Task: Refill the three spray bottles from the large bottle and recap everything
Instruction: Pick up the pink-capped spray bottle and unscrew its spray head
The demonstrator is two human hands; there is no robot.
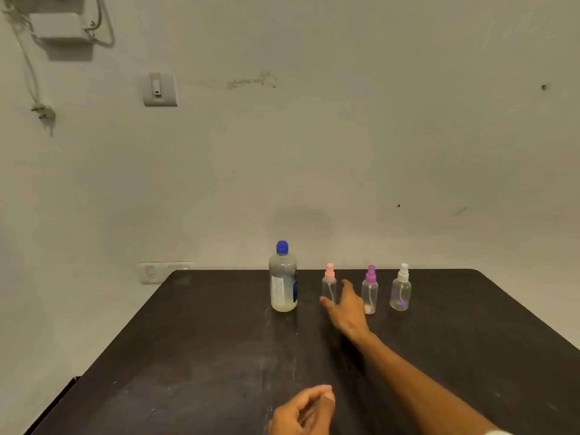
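A large clear bottle (pixel 282 282) with a blue cap and a white label stands near the far edge of the dark table (pixel 204 356). To its right stand three small clear spray bottles in a row: pink-topped (pixel 329 284), purple-topped (pixel 370 290) and white-topped (pixel 400 288). All caps are on. My right hand (pixel 346 307) is stretched out between the pink and purple bottles, fingers apart, thumb by the pink bottle's base, holding nothing. My left hand (pixel 303 411) rests near the table's front edge with its fingers curled in and nothing visible in it.
The table stands against a pale wall. A wall socket (pixel 163 271) sits just behind the table's far left corner. A switch plate (pixel 159 89) and a hanging cable (pixel 37 89) are higher on the wall.
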